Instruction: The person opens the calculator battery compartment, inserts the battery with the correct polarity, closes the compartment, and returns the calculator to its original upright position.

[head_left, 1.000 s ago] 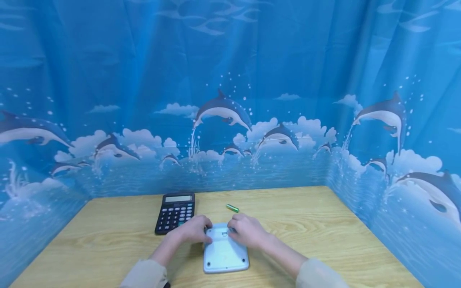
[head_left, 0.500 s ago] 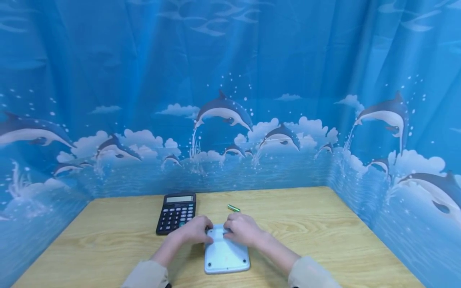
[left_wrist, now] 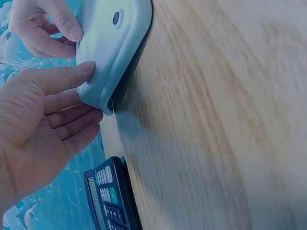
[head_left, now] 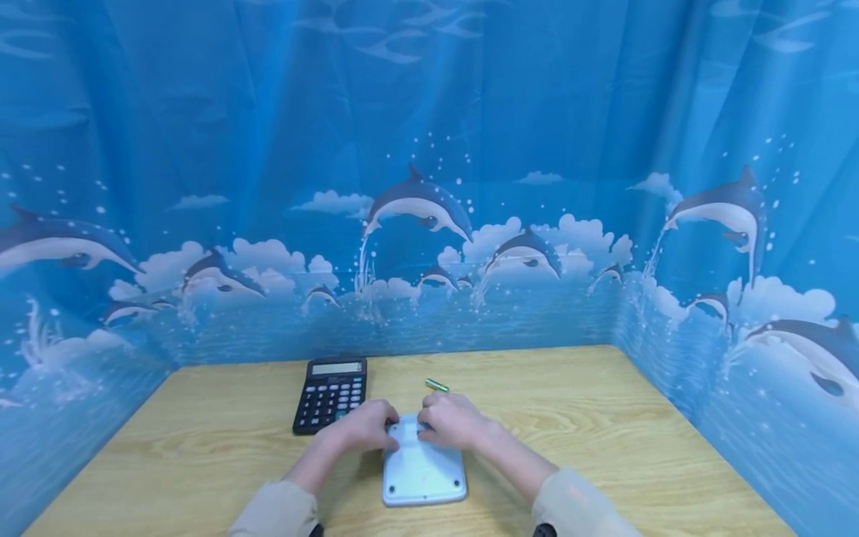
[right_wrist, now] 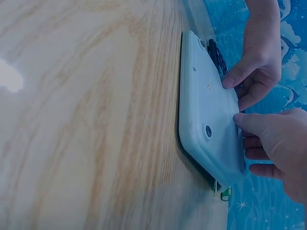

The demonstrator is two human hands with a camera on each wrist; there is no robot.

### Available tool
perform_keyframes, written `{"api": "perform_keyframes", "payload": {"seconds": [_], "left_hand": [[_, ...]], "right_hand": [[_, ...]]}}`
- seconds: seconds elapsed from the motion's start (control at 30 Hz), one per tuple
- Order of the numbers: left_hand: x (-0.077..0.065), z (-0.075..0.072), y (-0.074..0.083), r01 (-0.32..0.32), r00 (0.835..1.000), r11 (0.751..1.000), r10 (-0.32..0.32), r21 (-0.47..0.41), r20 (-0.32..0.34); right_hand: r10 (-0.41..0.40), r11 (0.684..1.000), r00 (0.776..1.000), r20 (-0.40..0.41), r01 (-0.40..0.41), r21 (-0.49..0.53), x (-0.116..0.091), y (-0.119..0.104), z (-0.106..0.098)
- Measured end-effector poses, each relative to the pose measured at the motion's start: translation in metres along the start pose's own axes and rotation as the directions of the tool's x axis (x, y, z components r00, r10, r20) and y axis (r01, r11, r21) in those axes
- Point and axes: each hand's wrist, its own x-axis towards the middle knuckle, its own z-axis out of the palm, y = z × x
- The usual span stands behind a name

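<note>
A white flat device (head_left: 424, 473) lies back up on the table, with dark round feet at its corners; it looks like a calculator. My left hand (head_left: 365, 426) grips its far left edge. In the left wrist view, the thumb of the left hand (left_wrist: 43, 115) rests on the white back and the fingers lie along the edge. My right hand (head_left: 452, 421) is at the far end of the device, fingers curled, covering the small slot there. In the right wrist view, the thumb of the right hand (right_wrist: 276, 139) touches the back; its fingertips are partly hidden.
A black calculator (head_left: 332, 395) lies face up at the back left, close to my left hand. A green battery (head_left: 437, 385) lies just beyond my right hand. The wooden table (head_left: 604, 455) ends at a blue dolphin-print curtain (head_left: 429, 313).
My right hand has shifted slightly left, from the far right edge of the white device onto its slot, which is now covered. The left hand keeps its grip.
</note>
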Motion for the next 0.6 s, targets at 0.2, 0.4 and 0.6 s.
{"api": "perform_keyframes", "payload": {"seconds": [0.2,0.4,0.6], "left_hand": [[0.0001,0.0001,-0.0001,-0.001,1.000,1.000,0.001,0.004,-0.002],[-0.0013,-0.0002,0.0000,-0.002,1.000,1.000,0.002,0.004,0.002],[-0.0010,-0.0007,-0.0003,-0.013,1.000,1.000,0.013,0.009,0.001]], "right_hand": [[-0.055,0.996,0.999,-0.001,0.055,-0.067,0.0001,0.0013,-0.0001],[-0.067,0.995,0.998,0.006,0.067,-0.074,-0.0006,0.0011,0.0014],[-0.083,0.993,0.997,0.010,0.083,-0.081,-0.0016,0.0013,0.0013]]}}
